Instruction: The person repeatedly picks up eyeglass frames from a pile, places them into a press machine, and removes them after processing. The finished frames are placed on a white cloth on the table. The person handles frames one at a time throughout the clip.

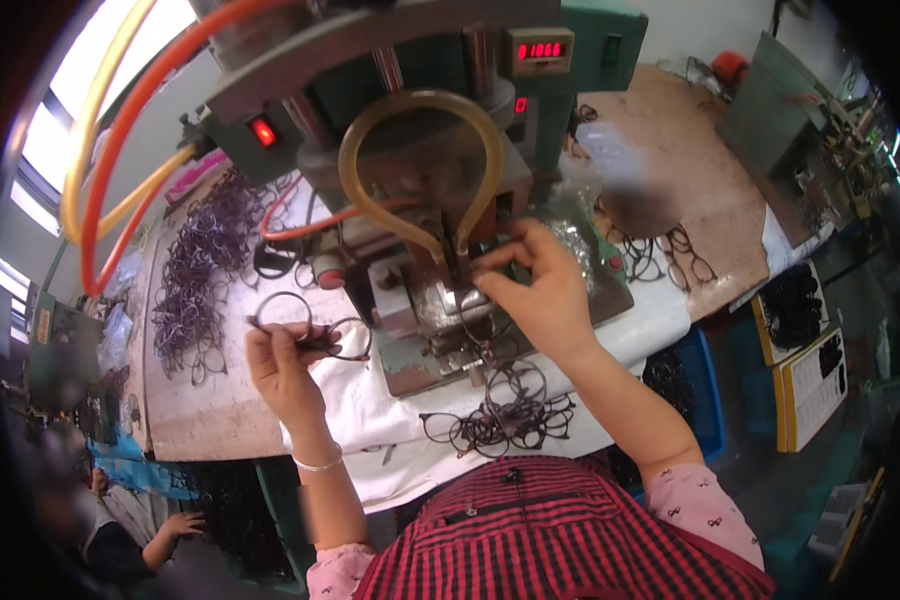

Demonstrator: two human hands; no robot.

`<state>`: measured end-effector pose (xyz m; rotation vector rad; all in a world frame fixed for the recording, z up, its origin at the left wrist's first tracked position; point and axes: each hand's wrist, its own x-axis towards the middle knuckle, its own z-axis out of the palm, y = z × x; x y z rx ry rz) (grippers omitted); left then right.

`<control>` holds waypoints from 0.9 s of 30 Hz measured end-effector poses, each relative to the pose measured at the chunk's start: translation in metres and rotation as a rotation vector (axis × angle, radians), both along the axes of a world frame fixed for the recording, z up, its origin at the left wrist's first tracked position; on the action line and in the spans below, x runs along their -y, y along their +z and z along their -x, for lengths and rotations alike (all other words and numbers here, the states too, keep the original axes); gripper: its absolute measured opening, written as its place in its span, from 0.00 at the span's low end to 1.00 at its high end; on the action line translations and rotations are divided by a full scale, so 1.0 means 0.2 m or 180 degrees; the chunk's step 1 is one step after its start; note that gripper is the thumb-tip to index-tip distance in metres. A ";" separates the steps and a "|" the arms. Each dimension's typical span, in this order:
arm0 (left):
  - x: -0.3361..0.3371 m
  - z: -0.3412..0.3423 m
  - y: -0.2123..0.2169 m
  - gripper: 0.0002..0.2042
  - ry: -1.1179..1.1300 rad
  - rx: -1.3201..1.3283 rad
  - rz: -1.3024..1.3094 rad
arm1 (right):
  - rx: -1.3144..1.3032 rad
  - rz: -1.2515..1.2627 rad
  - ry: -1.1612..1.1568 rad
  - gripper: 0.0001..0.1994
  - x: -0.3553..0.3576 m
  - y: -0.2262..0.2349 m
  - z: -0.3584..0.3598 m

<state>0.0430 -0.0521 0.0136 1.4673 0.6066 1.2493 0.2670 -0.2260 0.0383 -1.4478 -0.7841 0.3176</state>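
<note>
My left hand is closed on a dark eyeglass frame, its round rims standing out on both sides of the fingers. My right hand reaches into the bench press. Its thumb and forefinger are curled at the metal fixture, and what they pinch there is too small and too hidden to tell. A thin dark rim shows below the thumb, in front of the fixture. Close to my body, a small pile of eyeglass frames lies on white paper.
A large heap of dark frames covers the table's left side. More frames lie at the right. Orange and yellow hoses loop at the upper left. A blue crate stands at the lower right. Another person's hand shows at lower left.
</note>
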 end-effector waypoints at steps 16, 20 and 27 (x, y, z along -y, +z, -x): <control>0.32 -0.25 0.37 0.08 -0.0733 -0.0193 -0.3085 | 0.1829 0.1009 -0.0892 0.20 0.17 -0.05 -0.14; 0.36 -0.33 0.33 0.13 -0.0904 -0.0518 -0.4467 | 0.2635 0.1818 -0.1393 0.09 0.23 -0.39 -0.35; 0.33 -0.42 0.24 0.15 -0.0963 -0.0239 -0.4580 | 0.1491 0.1280 -0.1458 0.04 0.20 -0.32 -0.40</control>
